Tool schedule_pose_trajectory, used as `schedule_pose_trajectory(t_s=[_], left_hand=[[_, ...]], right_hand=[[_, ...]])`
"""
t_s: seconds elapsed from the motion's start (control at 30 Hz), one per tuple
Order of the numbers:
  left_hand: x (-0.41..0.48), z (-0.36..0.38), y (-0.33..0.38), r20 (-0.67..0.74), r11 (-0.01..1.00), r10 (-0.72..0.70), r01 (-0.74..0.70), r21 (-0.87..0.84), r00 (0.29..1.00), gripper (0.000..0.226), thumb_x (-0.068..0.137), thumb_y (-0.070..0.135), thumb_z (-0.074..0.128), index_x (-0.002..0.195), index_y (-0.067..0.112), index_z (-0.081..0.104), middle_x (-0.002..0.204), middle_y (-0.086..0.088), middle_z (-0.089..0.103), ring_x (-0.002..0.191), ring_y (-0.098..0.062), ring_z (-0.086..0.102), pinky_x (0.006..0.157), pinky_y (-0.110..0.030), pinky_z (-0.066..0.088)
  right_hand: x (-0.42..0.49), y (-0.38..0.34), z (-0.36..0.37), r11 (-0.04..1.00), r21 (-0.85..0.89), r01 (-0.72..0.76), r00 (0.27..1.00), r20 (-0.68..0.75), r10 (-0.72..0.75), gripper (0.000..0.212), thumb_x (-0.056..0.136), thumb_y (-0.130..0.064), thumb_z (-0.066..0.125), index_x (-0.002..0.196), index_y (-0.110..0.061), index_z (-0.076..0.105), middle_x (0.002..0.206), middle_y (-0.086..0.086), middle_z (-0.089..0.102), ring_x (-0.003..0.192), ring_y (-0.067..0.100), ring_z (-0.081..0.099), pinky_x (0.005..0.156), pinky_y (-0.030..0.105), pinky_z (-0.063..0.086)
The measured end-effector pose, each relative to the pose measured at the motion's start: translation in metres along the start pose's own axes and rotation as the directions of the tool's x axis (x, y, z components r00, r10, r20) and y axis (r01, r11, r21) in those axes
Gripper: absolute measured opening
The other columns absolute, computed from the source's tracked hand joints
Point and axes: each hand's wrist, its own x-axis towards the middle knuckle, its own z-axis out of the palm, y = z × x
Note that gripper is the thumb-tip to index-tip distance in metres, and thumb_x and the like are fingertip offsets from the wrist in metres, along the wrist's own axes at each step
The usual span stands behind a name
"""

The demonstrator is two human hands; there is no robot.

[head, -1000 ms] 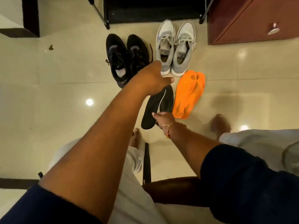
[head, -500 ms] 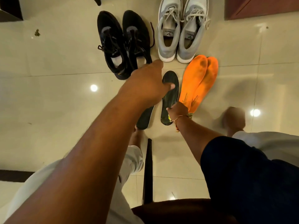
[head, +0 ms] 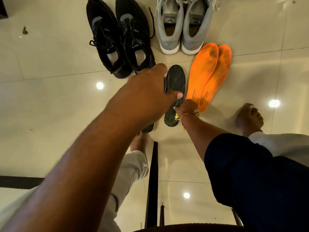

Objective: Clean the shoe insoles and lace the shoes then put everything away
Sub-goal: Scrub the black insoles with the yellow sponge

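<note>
Black insole [head: 175,81] between left hand [head: 147,91] and right hand [head: 186,108]

Glossy tiled floor [head: 50,101]; matt orange foam insoles [head: 207,72]; mesh-cloth black shoes [head: 120,36].

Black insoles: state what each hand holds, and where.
The left hand grips one black insole around its middle. The right hand pinches the other black insole near its heel end.
</note>
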Motion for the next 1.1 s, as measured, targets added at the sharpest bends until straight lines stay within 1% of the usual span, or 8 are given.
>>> schedule_pose_trajectory(t_s=[0.23,0.37,0.53,0.63,0.77,0.9,0.97,1.1], left_hand=[[0.001,0.003,0.002,0.012,1.000,-0.014,0.014,0.007,1.000,0.062,0.096,0.049,0.057,0.148,0.024,0.034,0.149,0.001,0.045,0.131,-0.020,0.045,0.087,-0.026,0.031],[0.001,-0.002,0.006,-0.001,1.000,-0.008,0.008,0.020,1.000,0.065,0.096,0.046,0.059,0.151,0.021,0.032,0.151,-0.004,0.044,0.136,-0.025,0.043,0.097,-0.032,0.038],[0.002,-0.004,0.007,-0.029,0.999,0.031,-0.032,-0.018,0.999,0.072,0.097,0.044,0.060,0.155,0.017,0.027,0.159,-0.009,0.035,0.144,-0.031,0.035,0.113,-0.041,0.035],[-0.001,-0.005,0.003,-0.048,0.997,0.033,-0.036,-0.064,0.998,0.075,0.098,0.043,0.060,0.157,0.014,0.025,0.161,-0.011,0.033,0.145,-0.030,0.035,0.116,-0.040,0.033],[-0.026,-0.003,0.007,-0.133,0.979,0.008,-0.035,-0.202,0.991,0.071,0.097,0.040,0.063,0.152,0.007,0.031,0.152,-0.014,0.043,0.137,-0.031,0.044,0.111,-0.039,0.039],[-0.077,-0.005,0.025,-0.216,0.795,-0.021,-0.115,-0.596,0.976,0.048,0.098,0.039,0.063,0.134,0.010,0.049,0.130,-0.004,0.057,0.119,-0.024,0.057,0.104,-0.042,0.049],[-0.108,-0.005,0.035,-0.130,0.611,-0.011,-0.096,-0.786,0.991,0.043,0.097,0.042,0.063,0.121,0.007,0.057,0.125,-0.010,0.067,0.115,-0.029,0.065,0.100,-0.050,0.053],[-0.172,-0.004,0.053,-0.112,0.320,0.126,-0.147,-0.936,0.986,0.035,0.101,0.035,0.059,0.127,0.013,0.061,0.120,-0.013,0.072,0.111,-0.029,0.069,0.093,-0.051,0.056]], right_hand=[[0.011,-0.001,0.002,0.999,-0.028,-0.020,1.000,0.015,0.020,0.055,0.090,-0.050,0.066,0.124,-0.008,0.058,0.123,0.014,0.065,0.113,0.035,0.062,0.089,0.039,0.051],[0.004,0.002,-0.017,0.997,-0.078,0.015,0.992,0.126,-0.005,0.062,0.094,-0.054,0.058,0.133,-0.006,0.053,0.135,0.015,0.058,0.125,0.036,0.054,0.098,0.039,0.045],[-0.029,0.001,-0.065,0.999,0.049,-0.017,0.938,0.346,-0.001,0.071,0.092,-0.064,0.053,0.135,-0.008,0.052,0.135,0.014,0.058,0.122,0.035,0.055,0.097,0.037,0.045],[-0.055,0.003,-0.106,0.972,0.236,-0.010,0.929,0.361,-0.078,0.060,0.084,-0.057,0.070,0.118,-0.007,0.060,0.107,0.016,0.065,0.096,0.035,0.061,0.085,0.039,0.052],[-0.106,0.004,-0.190,0.880,0.467,0.088,0.915,0.312,-0.257,0.036,0.082,-0.041,0.080,0.075,-0.014,0.056,0.066,0.009,0.042,0.054,0.021,0.037,0.049,0.026,0.031],[-0.184,-0.002,-0.276,0.733,0.650,0.200,0.890,0.192,-0.413,0.036,0.082,-0.035,0.080,0.070,-0.021,0.050,0.063,0.005,0.036,0.050,0.014,0.026,0.048,0.025,0.018],[-0.233,0.000,-0.306,0.629,0.727,0.275,0.865,0.097,-0.491,0.034,0.085,-0.030,0.079,0.070,-0.021,0.050,0.057,0.002,0.044,0.047,0.012,0.033,0.045,0.023,0.022],[-0.326,0.016,-0.344,0.445,0.785,0.430,0.788,-0.086,-0.609,0.032,0.091,-0.017,0.072,0.069,-0.016,0.049,0.046,-0.007,0.051,0.039,0.006,0.044,0.039,0.019,0.034]])
